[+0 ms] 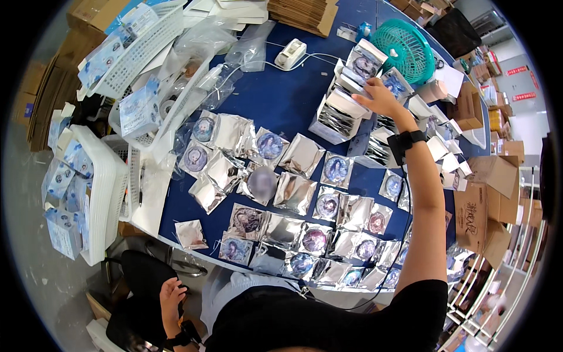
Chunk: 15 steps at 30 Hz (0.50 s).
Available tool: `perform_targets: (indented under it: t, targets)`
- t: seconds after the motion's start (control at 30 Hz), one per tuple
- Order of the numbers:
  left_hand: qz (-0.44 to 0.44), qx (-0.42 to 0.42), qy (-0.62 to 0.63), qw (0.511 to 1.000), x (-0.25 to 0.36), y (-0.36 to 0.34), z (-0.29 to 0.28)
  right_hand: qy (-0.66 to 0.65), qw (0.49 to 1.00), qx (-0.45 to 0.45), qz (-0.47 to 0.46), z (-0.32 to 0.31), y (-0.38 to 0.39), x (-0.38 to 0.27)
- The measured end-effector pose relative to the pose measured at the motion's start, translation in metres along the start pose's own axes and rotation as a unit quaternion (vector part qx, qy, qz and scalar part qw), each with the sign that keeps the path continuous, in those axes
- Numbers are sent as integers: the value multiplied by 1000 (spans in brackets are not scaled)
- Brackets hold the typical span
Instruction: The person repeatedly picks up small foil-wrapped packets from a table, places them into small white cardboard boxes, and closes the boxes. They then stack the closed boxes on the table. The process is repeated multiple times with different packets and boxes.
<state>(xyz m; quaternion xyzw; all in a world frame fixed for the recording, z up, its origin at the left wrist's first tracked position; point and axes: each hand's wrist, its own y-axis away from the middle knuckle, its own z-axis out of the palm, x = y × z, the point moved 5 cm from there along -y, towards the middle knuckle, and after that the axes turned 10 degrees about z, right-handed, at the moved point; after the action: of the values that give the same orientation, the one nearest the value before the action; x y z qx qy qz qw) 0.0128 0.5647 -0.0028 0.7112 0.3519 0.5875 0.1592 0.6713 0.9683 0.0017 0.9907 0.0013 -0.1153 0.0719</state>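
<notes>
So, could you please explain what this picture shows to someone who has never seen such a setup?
No machine here: a person works bare-handed, filmed by a fisheye camera worn on the head, which bends straight edges. Rows of silvery packets, some showing round illustrations, lie on the blue table; white baskets are at left. The right hand is at the open boxes of packets; its grip is unclear. The left hand is off the table, near the black chair, seemingly empty.
</notes>
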Motion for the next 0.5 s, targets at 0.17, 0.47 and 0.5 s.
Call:
perform_targets:
  t: [0.17,0.47,0.5]
  targets:
    - [-3,-5,-21,1000,-3,-1,0,-31,999,-20,12,0,-1,-3]
    - [-2,-1,-27,1000,-3,3,0,48,998,-46,5,9,9,-10]
    - [1,-2,-25,1000,-4,3,0,98,995,-32,10,4,15,-18]
